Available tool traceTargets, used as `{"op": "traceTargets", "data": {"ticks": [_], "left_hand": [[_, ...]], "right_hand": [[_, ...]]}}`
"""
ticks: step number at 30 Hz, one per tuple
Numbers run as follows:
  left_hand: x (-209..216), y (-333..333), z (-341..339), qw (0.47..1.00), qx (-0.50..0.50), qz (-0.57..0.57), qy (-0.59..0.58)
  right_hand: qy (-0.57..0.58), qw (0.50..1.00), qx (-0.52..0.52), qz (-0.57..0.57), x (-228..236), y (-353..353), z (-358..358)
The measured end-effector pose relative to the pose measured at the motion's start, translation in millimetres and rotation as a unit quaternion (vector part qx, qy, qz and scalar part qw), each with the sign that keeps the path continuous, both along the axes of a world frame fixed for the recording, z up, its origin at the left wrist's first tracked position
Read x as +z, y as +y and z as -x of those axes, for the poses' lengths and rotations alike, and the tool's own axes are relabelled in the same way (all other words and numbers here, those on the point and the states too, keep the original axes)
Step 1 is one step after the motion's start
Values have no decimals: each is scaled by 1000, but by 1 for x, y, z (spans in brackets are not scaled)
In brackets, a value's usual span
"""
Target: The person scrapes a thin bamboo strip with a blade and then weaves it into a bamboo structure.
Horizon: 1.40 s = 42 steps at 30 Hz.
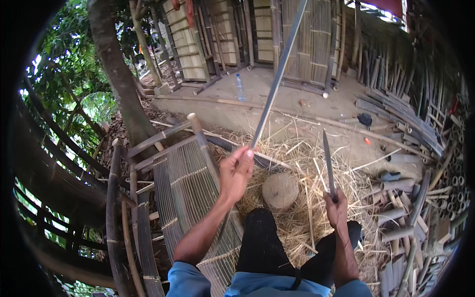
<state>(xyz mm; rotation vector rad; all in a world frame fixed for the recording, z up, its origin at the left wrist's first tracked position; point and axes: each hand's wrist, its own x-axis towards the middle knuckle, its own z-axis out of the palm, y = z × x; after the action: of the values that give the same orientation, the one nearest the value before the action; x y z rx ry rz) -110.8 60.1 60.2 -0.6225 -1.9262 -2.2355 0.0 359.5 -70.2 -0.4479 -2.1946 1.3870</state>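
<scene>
A long, narrow bamboo strip (275, 84) rises at a slant from my left hand (236, 168), whose fingers and thumb are closed round it. Its upper end runs out of the top of the view. My right hand (337, 212) grips a long-bladed knife (328, 161) by its dark handle, blade pointing up and away from me. The blade and the strip are well apart. Between my knees and a little ahead stands a round wooden chopping block (280, 192), with pale bamboo shavings (307, 218) heaped about it.
A slatted bamboo bench (185, 173) stands close at my left. Cut bamboo pieces (396, 225) lie piled at right, with long split lengths (403, 119) farther back. A plastic bottle (240, 88) stands on the ledge ahead, before leaning bamboo panels (311, 42). A tree trunk (116, 69) rises at far left.
</scene>
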Motion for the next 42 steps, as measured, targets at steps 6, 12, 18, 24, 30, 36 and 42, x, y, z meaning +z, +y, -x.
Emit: {"op": "traceTargets", "data": {"ticks": [6,12,18,24,30,36,42], "left_hand": [[-53,19,-42,986,-54,-22,-156],[-80,35,-72,984,-56,-4,-171],[-77,28,-93,975,-93,2,-202],[-74,20,-103,967,-95,46,-231],[-88,-3,-132,954,-106,91,-265],[-96,-41,-177,947,-42,154,-280],[-83,-68,-205,892,-63,152,-422]], "right_hand": [[-28,995,16,-95,52,-12,12],[-88,963,91,-239,71,-47,15],[-90,917,190,-340,79,-64,3],[-32,888,253,-383,65,-67,-2],[-45,907,170,-382,70,-38,15],[-122,926,98,-342,81,25,58],[-169,948,-99,-251,80,145,99]]}}
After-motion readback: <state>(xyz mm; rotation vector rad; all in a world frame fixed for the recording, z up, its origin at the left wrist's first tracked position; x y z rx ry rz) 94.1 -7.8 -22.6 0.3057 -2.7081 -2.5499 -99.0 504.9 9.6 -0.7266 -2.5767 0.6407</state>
